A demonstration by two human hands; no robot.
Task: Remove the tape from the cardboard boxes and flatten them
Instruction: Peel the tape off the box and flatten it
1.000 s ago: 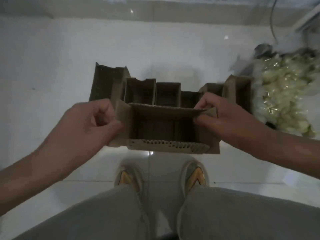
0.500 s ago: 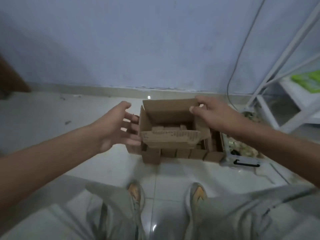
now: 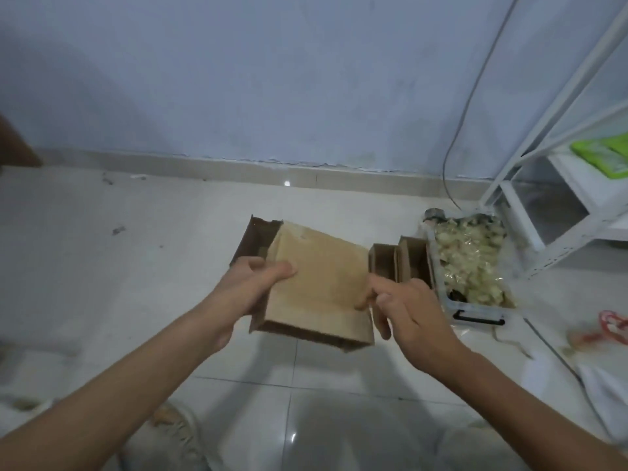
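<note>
- You have one cardboard box [image 3: 319, 287] up off the floor in front of you, a plain closed face turned toward you, tilted a little down to the right.
- Your left hand [image 3: 248, 290] grips its left edge, thumb on the near face, the other fingers curled behind and out of sight.
- Your right hand [image 3: 404, 311] is at the right edge; the index finger reaches onto the face near the corner, the rest loosely curled beside the box. Whether it's pinching a flap or a bit of tape there, I cannot tell: the frame is blurred.
- Progress, as I judge it: early. This box holds its full shape, nothing collapsed, and no tape shows clearly on the face toward you.
- More work waits on the floor [image 3: 102, 266]: an open box [image 3: 253, 241] peeks out behind the held one at the left, and two more open boxes [image 3: 401, 261] stand side by side at the right. All upright, none flat.
- No stack of flattened cardboard is in view.
- Just right of that pair sits a clear plastic bin [image 3: 475, 314] full of pale pieces, touching or nearly touching the rightmost box.
- A white shelf rack [image 3: 550, 185] stands at the far right, with a cable [image 3: 452, 158] hanging down the wall.
- Red scraps [image 3: 611, 326] lie on the floor to the right.
- Likely snags: the bin and rack crowd your right side, so lay flattened boxes to the left.
</note>
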